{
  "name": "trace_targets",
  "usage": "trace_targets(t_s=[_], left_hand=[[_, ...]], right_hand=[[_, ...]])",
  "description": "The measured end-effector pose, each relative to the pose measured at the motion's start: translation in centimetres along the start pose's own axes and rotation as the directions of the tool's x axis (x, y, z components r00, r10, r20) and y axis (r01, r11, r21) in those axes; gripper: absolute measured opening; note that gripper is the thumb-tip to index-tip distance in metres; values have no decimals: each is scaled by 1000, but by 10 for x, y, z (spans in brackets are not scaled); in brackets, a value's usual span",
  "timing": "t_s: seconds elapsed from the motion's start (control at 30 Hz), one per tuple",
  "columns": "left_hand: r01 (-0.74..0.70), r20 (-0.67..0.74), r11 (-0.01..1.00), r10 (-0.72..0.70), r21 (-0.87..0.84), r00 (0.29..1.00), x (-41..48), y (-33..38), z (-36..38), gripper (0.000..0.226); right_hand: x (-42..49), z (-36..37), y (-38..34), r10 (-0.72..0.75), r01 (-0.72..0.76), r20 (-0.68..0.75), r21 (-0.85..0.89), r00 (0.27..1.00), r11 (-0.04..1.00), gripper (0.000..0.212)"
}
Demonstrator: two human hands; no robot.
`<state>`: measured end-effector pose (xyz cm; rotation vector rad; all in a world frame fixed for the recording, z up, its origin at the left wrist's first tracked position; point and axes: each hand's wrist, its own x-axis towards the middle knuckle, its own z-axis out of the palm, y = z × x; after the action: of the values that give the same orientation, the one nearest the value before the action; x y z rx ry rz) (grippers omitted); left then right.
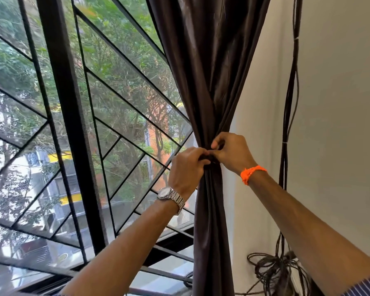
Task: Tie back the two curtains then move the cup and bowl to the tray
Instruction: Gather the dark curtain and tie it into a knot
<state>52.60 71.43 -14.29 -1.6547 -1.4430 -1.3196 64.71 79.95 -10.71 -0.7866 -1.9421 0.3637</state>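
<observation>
Mid-frame, my left hand and right hand pinch a dark tie around the gathered curtain.

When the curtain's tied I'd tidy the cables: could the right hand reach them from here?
Probably yes: the cables hang along the wall beyond the right hand, nothing between them, though it now pinches the curtain.
</observation>
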Motion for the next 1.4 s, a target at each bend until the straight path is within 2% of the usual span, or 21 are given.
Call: trace_targets(t_s=[0.03, 0.1, 0.2, 0.3, 0.4, 0.53, 0.63, 0.83, 0.87, 0.93, 1.0, 1.07, 1.17, 1.3, 1.4], left_hand=[[-11, 11, 1000, 11, 2, 1000, 1, -1, 0, 22], [-44, 38, 999, 44, 9, 998, 2, -3, 1, 21], [-65, 60, 998, 66, -14, 996, 4, -9, 1, 19], [-52, 75, 997, 56, -48, 996, 5, -9, 4, 19], [30, 96, 990, -16, -139, 995, 11, -6, 7, 20], [209, 192, 954, -169, -215, 967, 21, -11, 3, 18], [274, 242, 935, -218, -226, 945, 26, -15, 1, 16], [364, 312, 894, -279, -261, 908, 32, -20, -2, 16], [392, 323, 873, -296, -289, 899, 32, -21, -2, 16], [443, 357, 823, -319, -356, 878, 32, -22, -3, 16], [471, 397, 781, -312, -410, 863, 33, -23, -4, 16], [487, 428, 758, -302, -435, 852, 33, -24, -5, 17], [495, 432, 769, -316, -405, 845, 35, -27, -8, 18], [530, 428, 754, -362, -388, 828, 40, -32, -16, 17], [545, 376, 742, -412, -391, 830, 39, -45, -20, 18]], right_hand=[[-1, 0, -1, -10, 12, 39, -36, 999, 999, 11], [-6, -3, -1, -45, 62, 143, -116, 989, 991, 15], [-9, -11, 1, -75, 147, 293, -234, 953, 961, 43], [-4, -8, 8, -27, 146, 305, -375, 952, 915, 52], [-3, -3, 18, 40, 75, 327, -334, 944, 940, 42], [-2, -1, 31, -39, 110, 367, -175, 929, 978, 32], [-3, -3, 28, -121, 148, 261, -86, 958, 985, 19], [-20, 5, 29, -228, 228, -48, 5, 972, 974, 33], [-22, 5, 29, -277, 276, -121, -18, 953, 961, 36], [-26, 4, 28, -473, 434, -208, -207, 856, 876, 32], [-31, 7, 30, -636, 533, -205, -391, 744, 750, 18], [-35, 9, 34, -696, 577, -198, -428, 691, 695, 10], [-33, 11, 40, -663, 587, -191, -335, 724, 737, 15], [-32, 9, 45, -531, 540, -225, -25, 817, 841, 21], [-35, 8, 57, -417, 463, -284, 115, 863, 879, 11]])
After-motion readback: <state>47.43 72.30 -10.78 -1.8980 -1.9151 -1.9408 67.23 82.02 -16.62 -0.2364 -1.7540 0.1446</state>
